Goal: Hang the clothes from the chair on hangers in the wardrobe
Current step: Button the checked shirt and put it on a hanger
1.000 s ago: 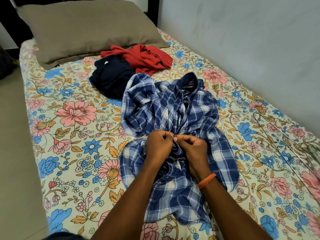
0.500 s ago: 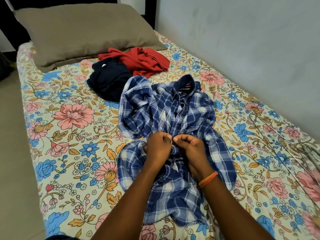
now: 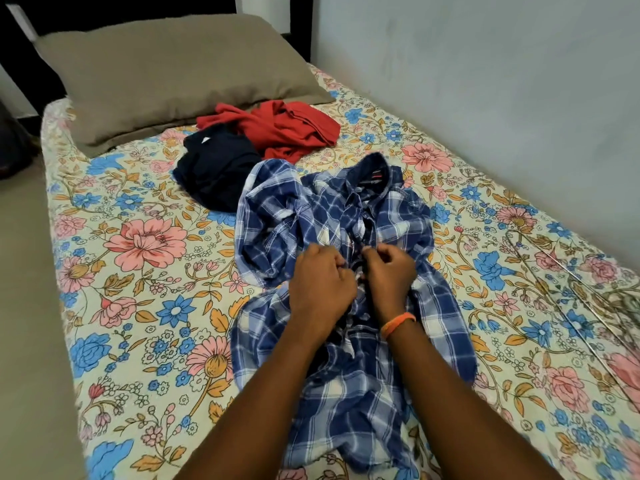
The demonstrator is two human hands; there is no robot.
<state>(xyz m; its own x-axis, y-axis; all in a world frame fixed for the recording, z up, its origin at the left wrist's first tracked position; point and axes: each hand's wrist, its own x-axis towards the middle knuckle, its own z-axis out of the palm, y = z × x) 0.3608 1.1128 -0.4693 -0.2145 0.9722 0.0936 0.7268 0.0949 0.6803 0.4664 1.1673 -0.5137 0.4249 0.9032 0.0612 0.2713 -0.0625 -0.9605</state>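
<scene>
On the floral bedsheet (image 3: 145, 306), the blue plaid shirt (image 3: 349, 375) lies crumpled below the pillow (image 3: 166, 74), while the left hand (image 3: 320, 289) and right hand (image 3: 389, 275), fingers curled, both pinch its front placket at mid-chest.

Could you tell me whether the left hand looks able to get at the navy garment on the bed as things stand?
Probably yes, once freed. The left hand is pinching the plaid shirt front, but the navy garment lies uncovered just beyond, up and left, with only bare bedsheet and shirt between.
</scene>
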